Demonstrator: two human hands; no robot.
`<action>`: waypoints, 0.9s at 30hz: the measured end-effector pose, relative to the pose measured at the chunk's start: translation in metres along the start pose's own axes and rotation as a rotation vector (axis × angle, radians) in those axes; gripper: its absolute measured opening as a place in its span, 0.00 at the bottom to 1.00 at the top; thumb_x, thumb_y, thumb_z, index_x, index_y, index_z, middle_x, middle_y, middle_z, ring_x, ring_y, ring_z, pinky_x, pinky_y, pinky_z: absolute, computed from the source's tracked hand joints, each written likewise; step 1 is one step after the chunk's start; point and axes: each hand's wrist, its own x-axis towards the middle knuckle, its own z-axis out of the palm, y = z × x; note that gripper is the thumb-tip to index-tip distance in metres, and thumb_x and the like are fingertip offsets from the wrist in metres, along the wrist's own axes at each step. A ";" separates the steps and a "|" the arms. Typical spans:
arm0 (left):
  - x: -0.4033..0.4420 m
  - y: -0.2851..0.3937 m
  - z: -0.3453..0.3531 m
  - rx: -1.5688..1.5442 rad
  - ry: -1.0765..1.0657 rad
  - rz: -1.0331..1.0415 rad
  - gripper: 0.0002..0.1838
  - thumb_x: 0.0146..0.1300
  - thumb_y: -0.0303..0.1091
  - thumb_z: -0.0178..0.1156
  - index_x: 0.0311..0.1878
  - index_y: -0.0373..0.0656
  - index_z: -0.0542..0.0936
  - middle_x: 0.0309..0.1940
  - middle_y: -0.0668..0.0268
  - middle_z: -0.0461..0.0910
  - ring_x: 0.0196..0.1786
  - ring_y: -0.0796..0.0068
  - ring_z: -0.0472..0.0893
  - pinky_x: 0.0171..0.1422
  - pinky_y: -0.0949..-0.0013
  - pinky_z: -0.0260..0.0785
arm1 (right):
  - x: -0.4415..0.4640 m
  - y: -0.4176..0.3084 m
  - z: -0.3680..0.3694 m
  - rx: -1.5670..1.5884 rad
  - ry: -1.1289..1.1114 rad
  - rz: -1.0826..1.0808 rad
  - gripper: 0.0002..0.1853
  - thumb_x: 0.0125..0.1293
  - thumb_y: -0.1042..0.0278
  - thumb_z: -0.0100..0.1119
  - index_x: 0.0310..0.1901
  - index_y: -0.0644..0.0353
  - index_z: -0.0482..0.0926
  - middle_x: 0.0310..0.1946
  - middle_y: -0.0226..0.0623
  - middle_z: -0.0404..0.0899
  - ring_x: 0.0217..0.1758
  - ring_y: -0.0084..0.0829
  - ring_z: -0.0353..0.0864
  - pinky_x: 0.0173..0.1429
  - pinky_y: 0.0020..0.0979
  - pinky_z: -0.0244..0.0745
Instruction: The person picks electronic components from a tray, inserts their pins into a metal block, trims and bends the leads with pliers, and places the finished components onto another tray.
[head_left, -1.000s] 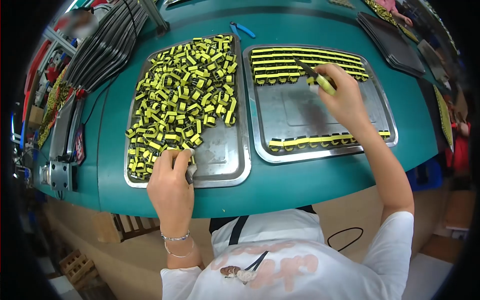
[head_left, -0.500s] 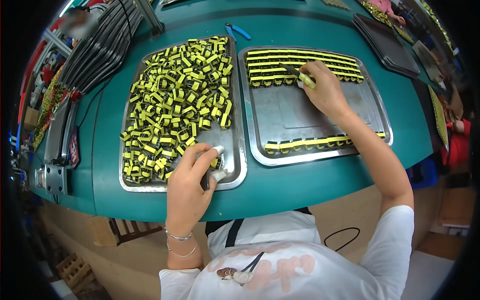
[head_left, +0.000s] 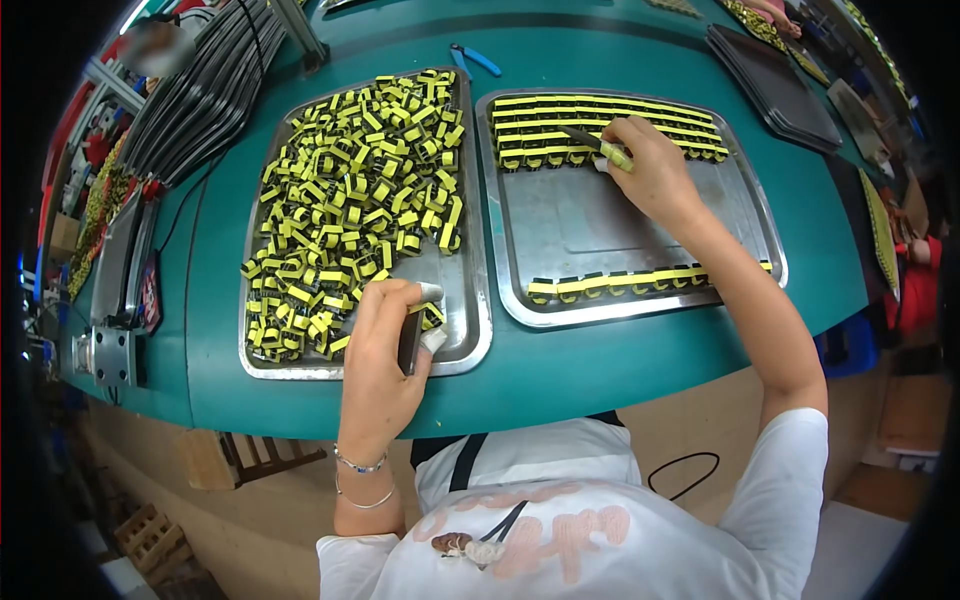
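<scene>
My left hand (head_left: 385,345) is over the near right corner of the left metal tray (head_left: 482,300). White covers sit on its thumb and index finger, and a small yellow-and-black transformer (head_left: 432,316) is between those two tips. A dark flat thing (head_left: 409,342) shows against the palm; its kind is unclear. Loose transformers (head_left: 350,200) fill most of that tray in a heap. Over the right metal tray (head_left: 640,225), my right hand (head_left: 645,165) is closed on a slim dark-bladed tool (head_left: 582,138) with a yellow grip. Its tip points left over the neat rows of transformers (head_left: 540,155).
One more row of transformers (head_left: 625,284) lines the right tray's near edge. Blue-handled cutters (head_left: 480,62) lie behind the trays. Stacked black trays (head_left: 775,90) stand at the back right, others (head_left: 195,100) at the left. A metal post (head_left: 300,35) rises at the back.
My left hand has shifted slightly up and right, its fingertips close around the transformer. My right hand and its tool have barely moved over the rows.
</scene>
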 end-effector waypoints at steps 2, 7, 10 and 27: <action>-0.003 -0.005 0.006 -0.209 0.024 -0.019 0.18 0.56 0.14 0.60 0.51 0.35 0.75 0.49 0.61 0.78 0.46 0.72 0.79 0.47 0.71 0.73 | -0.002 -0.003 -0.007 0.017 -0.003 0.019 0.11 0.59 0.72 0.63 0.43 0.60 0.76 0.40 0.40 0.77 0.43 0.45 0.79 0.48 0.42 0.73; -0.003 0.018 0.015 -0.819 0.053 -0.226 0.19 0.63 0.24 0.62 0.57 0.34 0.74 0.51 0.56 0.78 0.45 0.76 0.79 0.42 0.75 0.77 | -0.025 -0.027 -0.033 0.165 -0.059 -0.082 0.15 0.59 0.71 0.61 0.47 0.64 0.75 0.43 0.44 0.76 0.47 0.47 0.77 0.52 0.41 0.72; 0.000 0.016 0.018 -1.036 -0.010 -0.285 0.25 0.66 0.30 0.61 0.63 0.30 0.70 0.53 0.49 0.77 0.44 0.73 0.82 0.45 0.71 0.81 | -0.050 -0.056 -0.047 0.372 -0.229 -0.190 0.17 0.56 0.73 0.60 0.48 0.66 0.74 0.42 0.47 0.75 0.47 0.49 0.76 0.52 0.42 0.71; -0.006 0.018 0.030 -1.111 -0.078 -0.344 0.22 0.67 0.33 0.62 0.59 0.27 0.74 0.46 0.57 0.81 0.44 0.72 0.84 0.51 0.66 0.81 | -0.091 -0.107 -0.036 0.360 -0.147 -0.368 0.16 0.46 0.76 0.66 0.41 0.61 0.79 0.38 0.38 0.77 0.41 0.40 0.77 0.46 0.38 0.73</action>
